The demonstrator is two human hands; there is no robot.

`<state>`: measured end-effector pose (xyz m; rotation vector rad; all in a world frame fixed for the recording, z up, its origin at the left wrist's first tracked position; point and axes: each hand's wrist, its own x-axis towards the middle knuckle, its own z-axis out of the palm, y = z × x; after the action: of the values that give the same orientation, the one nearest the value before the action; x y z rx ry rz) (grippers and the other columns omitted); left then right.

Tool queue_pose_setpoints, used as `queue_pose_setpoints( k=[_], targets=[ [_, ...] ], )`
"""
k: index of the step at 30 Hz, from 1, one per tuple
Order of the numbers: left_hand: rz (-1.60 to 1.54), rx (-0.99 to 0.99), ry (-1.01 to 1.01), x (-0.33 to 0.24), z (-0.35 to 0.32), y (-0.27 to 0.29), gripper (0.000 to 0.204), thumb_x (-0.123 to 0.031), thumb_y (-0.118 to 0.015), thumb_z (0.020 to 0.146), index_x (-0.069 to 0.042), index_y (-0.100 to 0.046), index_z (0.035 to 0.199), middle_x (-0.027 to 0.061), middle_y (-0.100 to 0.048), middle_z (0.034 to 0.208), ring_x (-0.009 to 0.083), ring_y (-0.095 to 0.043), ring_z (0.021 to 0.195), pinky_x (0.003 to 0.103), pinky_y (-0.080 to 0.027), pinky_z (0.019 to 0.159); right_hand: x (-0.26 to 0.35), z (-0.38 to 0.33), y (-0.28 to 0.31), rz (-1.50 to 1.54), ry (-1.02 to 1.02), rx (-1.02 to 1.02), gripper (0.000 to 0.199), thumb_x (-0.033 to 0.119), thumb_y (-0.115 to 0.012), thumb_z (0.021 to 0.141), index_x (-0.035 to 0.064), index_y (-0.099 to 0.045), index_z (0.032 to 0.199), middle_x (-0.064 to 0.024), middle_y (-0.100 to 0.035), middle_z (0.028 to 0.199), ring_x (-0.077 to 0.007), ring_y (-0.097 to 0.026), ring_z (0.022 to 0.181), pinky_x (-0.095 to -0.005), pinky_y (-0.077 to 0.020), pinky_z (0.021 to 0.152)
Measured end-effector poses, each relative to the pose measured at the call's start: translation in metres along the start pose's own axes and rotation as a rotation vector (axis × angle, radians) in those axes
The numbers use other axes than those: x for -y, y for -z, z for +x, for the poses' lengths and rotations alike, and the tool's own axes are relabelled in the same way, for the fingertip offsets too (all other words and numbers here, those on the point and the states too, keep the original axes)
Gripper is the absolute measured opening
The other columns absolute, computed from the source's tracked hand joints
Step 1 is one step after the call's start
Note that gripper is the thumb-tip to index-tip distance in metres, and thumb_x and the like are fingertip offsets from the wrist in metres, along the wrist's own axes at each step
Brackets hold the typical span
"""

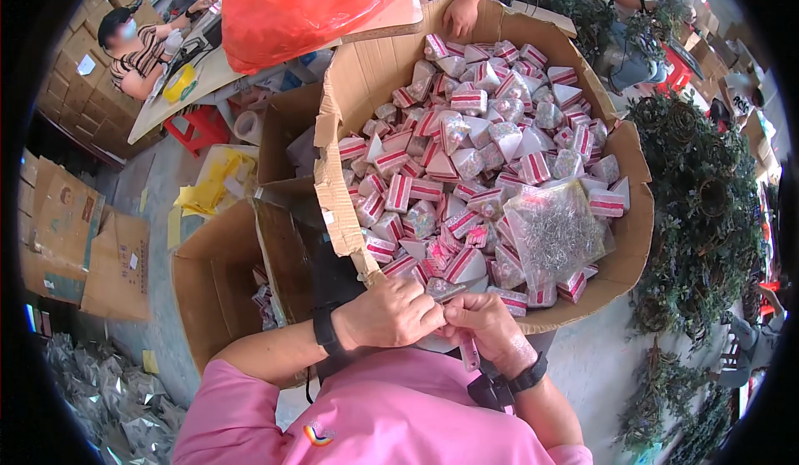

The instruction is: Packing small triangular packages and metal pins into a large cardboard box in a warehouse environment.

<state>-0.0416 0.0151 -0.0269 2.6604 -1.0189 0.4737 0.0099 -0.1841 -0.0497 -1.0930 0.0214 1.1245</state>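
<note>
My left hand (pixel 387 311) and my right hand (pixel 491 323) meet at the near edge of a big cardboard box (pixel 345 207). Both are closed, fingertips together. A small greyish, slim piece (pixel 449 293) shows at the fingertips, its kind unclear. From under my right hand hangs a slim pink object (pixel 468 353), also unclear in kind. The box is heaped with cake-slice ornaments (pixel 468 100), white wedges with pink-red stripes and speckled backs. On the heap, right of my hands, lies a clear plastic bag (pixel 556 236) of thin silver wire pieces. Small bright pink pieces (pixel 441 251) lie among the ornaments just beyond my fingers.
At left stands an open carton (pixel 208 273) with a few ornaments inside. A large red plastic bag (pixel 308 15) lies on a table beyond. Another person's hand (pixel 460 17) rests at the box's far rim. Green artificial foliage (pixel 699 215) fills the right side.
</note>
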Motion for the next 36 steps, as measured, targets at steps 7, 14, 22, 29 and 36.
queue_pose_setpoints(
  k=[7,14,22,29,36],
  targets=[
    [-1.033,0.055,0.630,-0.008,0.000,-0.017,0.024,-0.020,-0.056,0.093,-0.002,-0.056,0.077,0.0003,-0.053,0.064,0.0099,-0.053,0.059,0.028,-0.043,0.053,-0.002,-0.008,-0.025,-0.483,0.380,-0.252,0.009,0.008,-0.061,0.086,0.0003,-0.059,0.090,-0.0067,-0.065,0.075,-0.0153,-0.062,0.065,-0.0284,-0.0487,0.057],
    [-1.601,0.203,0.869,0.000,0.012,-0.009,0.031,-0.027,-0.055,0.096,-0.003,-0.057,0.077,-0.0041,-0.050,0.064,0.0032,-0.045,0.057,0.022,-0.037,0.051,0.011,-0.019,-0.020,-1.073,0.794,-0.297,0.013,0.003,-0.062,0.080,0.0013,-0.060,0.092,-0.0156,-0.062,0.078,-0.0318,-0.064,0.074,-0.0357,-0.0506,0.063],
    [-0.900,0.183,0.600,0.088,0.092,-0.022,0.034,-0.031,-0.058,0.090,-0.003,-0.055,0.070,0.0059,-0.053,0.057,0.0124,-0.051,0.054,0.032,-0.041,0.051,0.036,-0.026,0.008,-0.816,0.713,-0.590,0.008,0.002,-0.062,0.081,0.0002,-0.063,0.088,-0.0119,-0.062,0.074,-0.0195,-0.062,0.066,-0.0290,-0.0481,0.062],
    [-0.114,0.619,0.685,0.181,0.064,-0.159,0.022,-0.011,-0.055,0.075,-0.002,-0.063,0.094,0.0256,-0.064,0.094,0.0386,-0.062,0.095,0.045,-0.051,0.079,0.044,-0.033,0.027,-0.590,0.573,-0.652,0.006,-0.001,-0.061,0.080,-0.0011,-0.062,0.086,-0.0016,-0.059,0.070,-0.0061,-0.054,0.066,-0.0219,-0.0440,0.060],
    [0.268,0.922,0.432,0.169,0.028,-0.216,0.034,-0.020,-0.045,0.091,-0.027,-0.057,0.122,0.0004,-0.055,0.125,0.0267,-0.050,0.117,0.053,-0.040,0.089,0.036,-0.044,0.059,-0.436,0.507,-0.681,0.007,-0.002,-0.062,0.080,-0.0013,-0.063,0.087,-0.0008,-0.059,0.069,-0.0053,-0.054,0.065,-0.0214,-0.0436,0.059]
  ],
)
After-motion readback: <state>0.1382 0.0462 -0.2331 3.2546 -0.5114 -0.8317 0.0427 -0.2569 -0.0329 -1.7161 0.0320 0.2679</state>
